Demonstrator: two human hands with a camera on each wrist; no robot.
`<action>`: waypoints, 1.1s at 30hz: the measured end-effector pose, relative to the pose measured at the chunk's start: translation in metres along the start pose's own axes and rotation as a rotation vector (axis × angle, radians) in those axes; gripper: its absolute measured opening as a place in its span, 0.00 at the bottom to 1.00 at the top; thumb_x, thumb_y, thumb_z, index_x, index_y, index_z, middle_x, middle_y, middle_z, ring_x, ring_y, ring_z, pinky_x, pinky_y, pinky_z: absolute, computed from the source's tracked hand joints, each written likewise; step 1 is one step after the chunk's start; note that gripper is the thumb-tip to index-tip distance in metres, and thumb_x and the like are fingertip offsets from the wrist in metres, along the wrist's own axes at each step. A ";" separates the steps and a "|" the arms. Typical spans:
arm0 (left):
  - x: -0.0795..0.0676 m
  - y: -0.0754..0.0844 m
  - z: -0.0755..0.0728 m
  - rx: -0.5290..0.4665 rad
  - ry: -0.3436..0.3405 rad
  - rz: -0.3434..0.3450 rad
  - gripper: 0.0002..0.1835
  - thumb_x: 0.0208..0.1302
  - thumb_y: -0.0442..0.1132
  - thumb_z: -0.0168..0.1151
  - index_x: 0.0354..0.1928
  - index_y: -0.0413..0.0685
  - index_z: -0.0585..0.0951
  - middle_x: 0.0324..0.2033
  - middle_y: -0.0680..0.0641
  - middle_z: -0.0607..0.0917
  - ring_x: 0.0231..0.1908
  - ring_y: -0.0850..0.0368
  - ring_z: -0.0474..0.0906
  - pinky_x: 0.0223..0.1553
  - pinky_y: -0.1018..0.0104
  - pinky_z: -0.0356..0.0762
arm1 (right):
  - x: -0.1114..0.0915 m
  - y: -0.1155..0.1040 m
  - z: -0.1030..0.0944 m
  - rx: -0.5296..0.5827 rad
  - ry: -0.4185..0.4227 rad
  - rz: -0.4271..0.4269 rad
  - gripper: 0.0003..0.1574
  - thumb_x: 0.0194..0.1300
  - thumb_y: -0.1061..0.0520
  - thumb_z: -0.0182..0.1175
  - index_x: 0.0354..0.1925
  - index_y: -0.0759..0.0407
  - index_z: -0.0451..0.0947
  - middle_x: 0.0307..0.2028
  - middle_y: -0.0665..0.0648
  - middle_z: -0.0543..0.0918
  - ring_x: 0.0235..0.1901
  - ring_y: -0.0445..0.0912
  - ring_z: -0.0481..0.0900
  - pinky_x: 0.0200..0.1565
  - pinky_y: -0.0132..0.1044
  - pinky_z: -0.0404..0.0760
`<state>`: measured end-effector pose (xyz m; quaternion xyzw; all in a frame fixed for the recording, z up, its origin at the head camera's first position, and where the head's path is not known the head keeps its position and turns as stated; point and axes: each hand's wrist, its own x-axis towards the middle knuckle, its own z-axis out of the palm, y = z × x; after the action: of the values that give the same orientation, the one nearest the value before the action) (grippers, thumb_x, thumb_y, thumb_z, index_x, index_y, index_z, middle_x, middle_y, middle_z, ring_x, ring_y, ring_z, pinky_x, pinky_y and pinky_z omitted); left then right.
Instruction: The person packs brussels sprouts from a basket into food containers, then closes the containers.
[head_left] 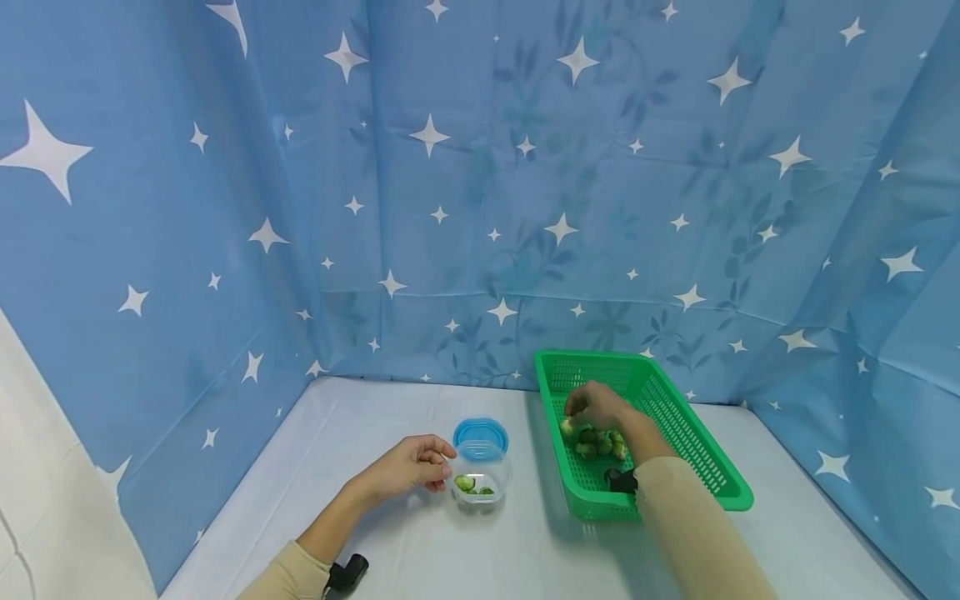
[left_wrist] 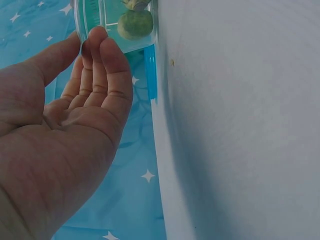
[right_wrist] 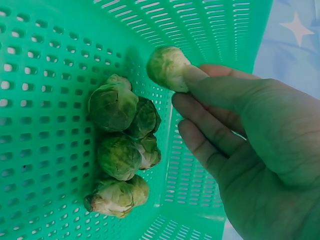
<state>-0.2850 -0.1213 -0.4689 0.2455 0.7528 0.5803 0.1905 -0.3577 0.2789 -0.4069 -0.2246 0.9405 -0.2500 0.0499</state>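
Observation:
A small clear plastic container (head_left: 480, 472) holds a few Brussels sprouts (left_wrist: 135, 25). At its left side is my left hand (head_left: 415, 463), with the thumb and fingertips at the rim, holding it there. My right hand (head_left: 600, 407) is inside the green basket (head_left: 585, 502). Its thumb and fingers pinch a pale green Brussels sprout (right_wrist: 168, 69), raised beside the others. Several more Brussels sprouts (right_wrist: 119, 155) lie clustered on the perforated basket floor.
A blue lid (head_left: 480, 429) lies just behind the clear container on the white table (head_left: 420, 550). Blue curtains (head_left: 465, 183) with white stars hang behind and at both sides. The basket stands at the right, close to the back curtain.

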 end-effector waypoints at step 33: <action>-0.001 0.003 0.000 -0.002 -0.003 0.007 0.20 0.77 0.37 0.60 0.63 0.31 0.75 0.41 0.37 0.87 0.39 0.52 0.86 0.46 0.55 0.87 | 0.011 -0.003 -0.006 0.025 0.297 -0.028 0.10 0.73 0.62 0.64 0.51 0.64 0.84 0.46 0.62 0.88 0.47 0.57 0.85 0.48 0.52 0.85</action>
<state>-0.2840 -0.1214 -0.4661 0.2488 0.7511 0.5814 0.1898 -0.3673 0.2740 -0.4001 -0.1977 0.9311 -0.2928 -0.0904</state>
